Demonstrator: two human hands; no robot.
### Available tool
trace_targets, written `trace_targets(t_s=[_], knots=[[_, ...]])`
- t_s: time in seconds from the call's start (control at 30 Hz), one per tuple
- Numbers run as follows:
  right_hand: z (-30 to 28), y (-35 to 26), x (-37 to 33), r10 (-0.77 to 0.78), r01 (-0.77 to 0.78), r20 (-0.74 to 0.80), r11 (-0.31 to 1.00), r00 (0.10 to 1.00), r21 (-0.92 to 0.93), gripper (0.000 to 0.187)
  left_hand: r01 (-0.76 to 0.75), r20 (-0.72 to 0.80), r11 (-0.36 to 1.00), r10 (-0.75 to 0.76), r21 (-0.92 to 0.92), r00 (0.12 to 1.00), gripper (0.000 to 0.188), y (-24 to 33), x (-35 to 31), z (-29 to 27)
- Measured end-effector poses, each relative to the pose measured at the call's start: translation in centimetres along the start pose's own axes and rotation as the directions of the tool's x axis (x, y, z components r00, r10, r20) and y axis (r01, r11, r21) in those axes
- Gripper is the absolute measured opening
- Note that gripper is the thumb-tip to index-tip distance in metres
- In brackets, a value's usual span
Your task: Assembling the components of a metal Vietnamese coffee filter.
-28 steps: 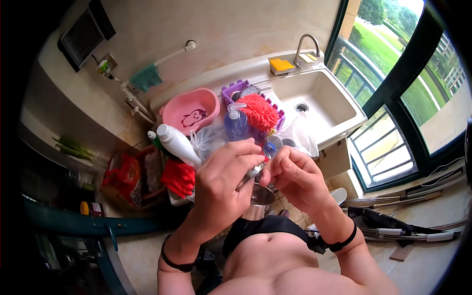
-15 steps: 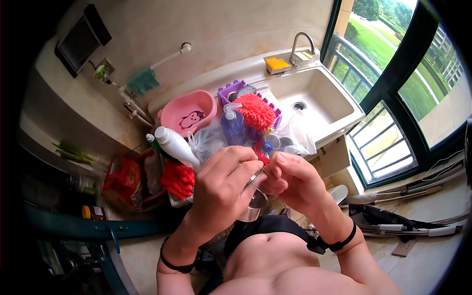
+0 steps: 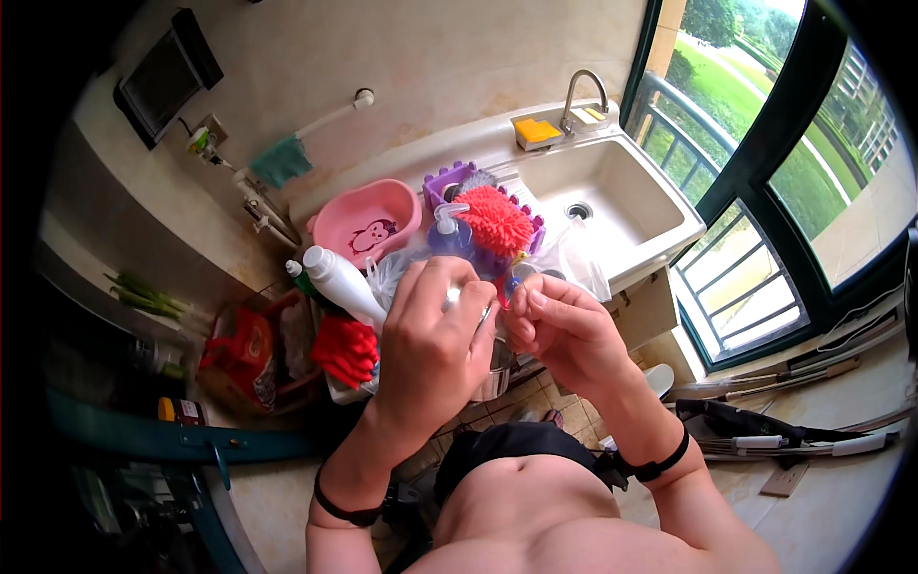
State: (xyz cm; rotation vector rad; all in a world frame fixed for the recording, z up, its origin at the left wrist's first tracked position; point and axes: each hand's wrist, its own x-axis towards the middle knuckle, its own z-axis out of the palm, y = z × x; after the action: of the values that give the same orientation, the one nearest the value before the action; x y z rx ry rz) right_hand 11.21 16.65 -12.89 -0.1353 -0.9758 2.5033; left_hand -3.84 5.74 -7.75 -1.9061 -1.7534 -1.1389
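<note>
My left hand (image 3: 435,340) is closed around a clear, see-through container (image 3: 492,371) with a shiny rim. Its lower part shows beneath the fingers, and the rest is hidden by the hand. Close by on the right, my right hand (image 3: 571,325) has thumb and forefinger pinched together near the container's upper end. Whatever sits in that pinch, if anything, is too small to make out. Both hands are raised in front of the counter's edge. Just beyond them stand a blue pump bottle (image 3: 453,235) and a crumpled clear plastic bag (image 3: 583,258).
Behind the bottle, a red chenille mitt (image 3: 492,220) lies on a purple basket (image 3: 440,180). Left of it are a pink basin (image 3: 330,215), a white bottle (image 3: 339,279) and a red cloth (image 3: 344,349). The sink (image 3: 641,191) with its faucet (image 3: 574,91) is at the right, beside windows.
Both hands have risen slightly, away from my body. The clear container has moved up and is more hidden by my left hand. My right fingers have shifted a little to the left.
</note>
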Motion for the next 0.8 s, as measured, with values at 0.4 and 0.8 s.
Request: trace_targets(t_s=[0.4, 0.8], knots=[[-0.2, 0.0, -1.2, -0.084, 0.082, -0.001, 0.976, 0.996, -0.203, 0.014, -0.206, -0.021, 0.978, 0.205, -0.036, 0.979, 0.027, -1.3, 0.5, 0.3], [0.3, 0.6, -1.1, -0.345, 0.356, 0.087, 0.916, 0.934, -0.185, 0.013, 0.203, 0.096, 0.640, -0.197, -0.741, 0.976, 0.068, -2.3, 0.0, 1.3]])
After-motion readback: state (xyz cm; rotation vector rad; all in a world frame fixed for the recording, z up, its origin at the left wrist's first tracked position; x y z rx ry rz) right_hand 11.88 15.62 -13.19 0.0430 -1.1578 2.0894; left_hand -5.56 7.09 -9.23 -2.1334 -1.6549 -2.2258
